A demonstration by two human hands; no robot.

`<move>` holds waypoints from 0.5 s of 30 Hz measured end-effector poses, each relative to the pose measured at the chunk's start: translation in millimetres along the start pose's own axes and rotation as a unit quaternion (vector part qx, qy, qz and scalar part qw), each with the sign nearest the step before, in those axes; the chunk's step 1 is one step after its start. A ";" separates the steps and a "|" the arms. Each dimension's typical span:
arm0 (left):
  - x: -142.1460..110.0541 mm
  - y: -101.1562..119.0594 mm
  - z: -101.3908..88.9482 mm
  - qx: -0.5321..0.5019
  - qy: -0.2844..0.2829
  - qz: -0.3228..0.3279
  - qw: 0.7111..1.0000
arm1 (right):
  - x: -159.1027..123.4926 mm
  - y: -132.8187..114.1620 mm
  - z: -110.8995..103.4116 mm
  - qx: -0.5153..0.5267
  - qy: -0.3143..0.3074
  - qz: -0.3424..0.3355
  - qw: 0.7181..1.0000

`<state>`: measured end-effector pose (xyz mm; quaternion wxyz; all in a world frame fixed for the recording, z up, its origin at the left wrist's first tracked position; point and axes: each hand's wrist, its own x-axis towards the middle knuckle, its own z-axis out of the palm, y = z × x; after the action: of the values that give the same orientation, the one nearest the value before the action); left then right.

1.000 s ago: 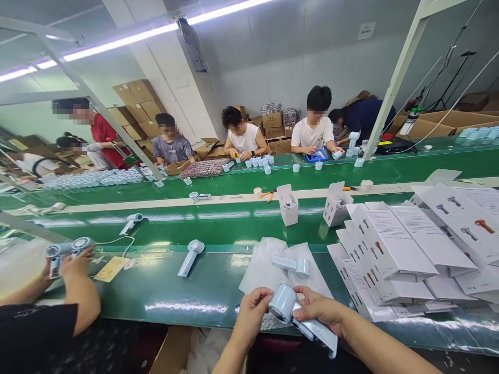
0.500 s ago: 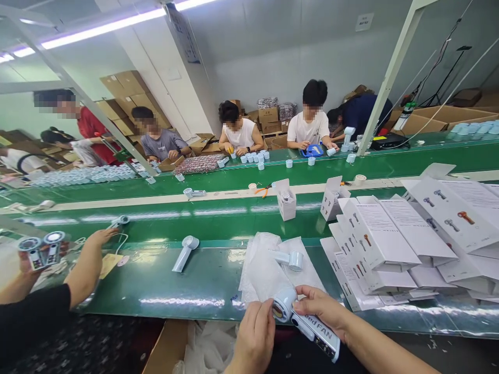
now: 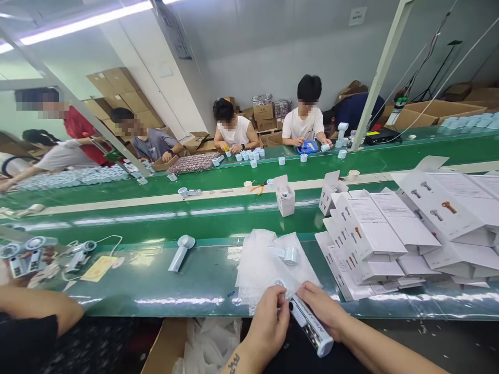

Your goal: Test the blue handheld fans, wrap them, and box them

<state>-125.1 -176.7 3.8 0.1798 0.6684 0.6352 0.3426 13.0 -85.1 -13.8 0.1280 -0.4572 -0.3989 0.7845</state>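
Observation:
A light-blue handheld fan [image 3: 312,328] slants between my hands at the bench's front edge, its handle with lettering and a dark panel pointing down to the right. My right hand [image 3: 322,307] is closed round the upper handle. Beside the fan's head, my left hand [image 3: 270,318] pinches the edge of a translucent plastic bag [image 3: 255,272]. That bag appears to lie over the head, which is mostly hidden by film and fingers. On the stack of bags just beyond lies a second light-blue fan [image 3: 289,254]. A third fan [image 3: 182,253] rests on the bench to the left.
Flattened white printed boxes [image 3: 374,223] are piled at the right. Two opened boxes [image 3: 285,196] stand on the green belt [image 3: 218,213]. A co-worker's arm [image 3: 39,306] reaches in at left near more fans. An open carton [image 3: 167,345] with plastic sits below the bench.
The fan's head has moved forward to the bag, and film now seems to cover it. My left hand has shifted right. The neighbouring co-worker's arm has drawn back, leaving a fan on the bench.

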 end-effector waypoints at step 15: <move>2.4 10.1 0.2 0.002 -0.136 -0.076 0.988 | -24.7 0.5 -25.4 -0.530 0.088 -0.190 0.822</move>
<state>-117.7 -175.6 11.1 0.2885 0.6590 0.6545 0.2326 47.4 -86.5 -5.6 0.0472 -0.4371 -0.8190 0.3687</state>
